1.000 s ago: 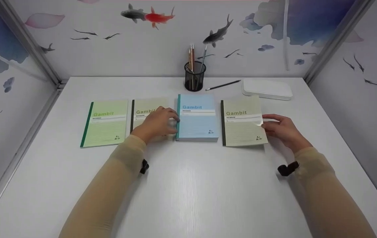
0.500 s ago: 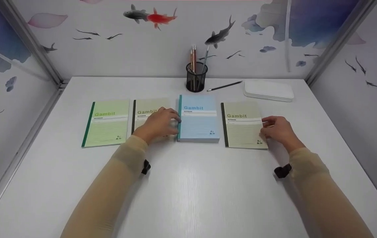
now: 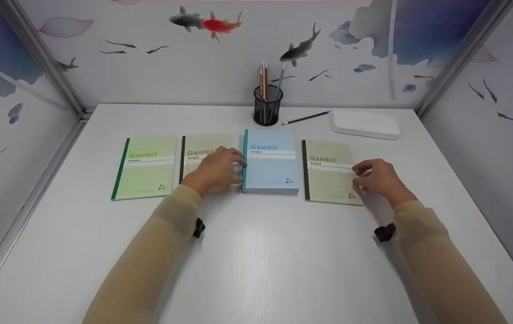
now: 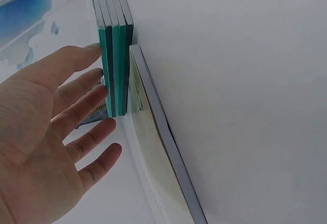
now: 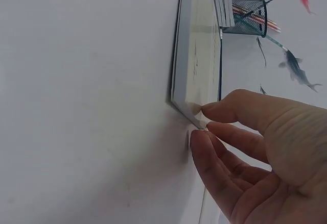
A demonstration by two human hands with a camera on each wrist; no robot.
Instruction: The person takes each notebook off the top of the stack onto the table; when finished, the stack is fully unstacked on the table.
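Observation:
My left hand (image 3: pixel 220 166) reaches over a tan notebook (image 3: pixel 188 173) that it partly covers. Its spread fingertips are at the teal spine of a stack of several notebooks with a light blue one (image 3: pixel 270 168) on top. Edge-on in the left wrist view, the stack (image 4: pixel 115 71) shows teal and darker spines. On the right, another tan notebook (image 3: pixel 328 180) with a dark spine lies flat. The fingertips of my right hand (image 3: pixel 379 177) touch its right edge and cover; in the right wrist view the thumb sits at the cover's edge (image 5: pixel 196 96).
A green notebook (image 3: pixel 143 173) lies at the far left of the row. Behind stand a black mesh cup (image 3: pixel 266 108) of pencils, a loose black pencil (image 3: pixel 306 118) and a white case (image 3: pixel 364 124). Patterned panels wall in the white table (image 3: pixel 256 261) at the back and sides.
The right tan notebook, earlier tilted with its right side raised in my right hand, now lies flat. My right fingers have slid slightly left over its edge. My left hand has stayed by the stack.

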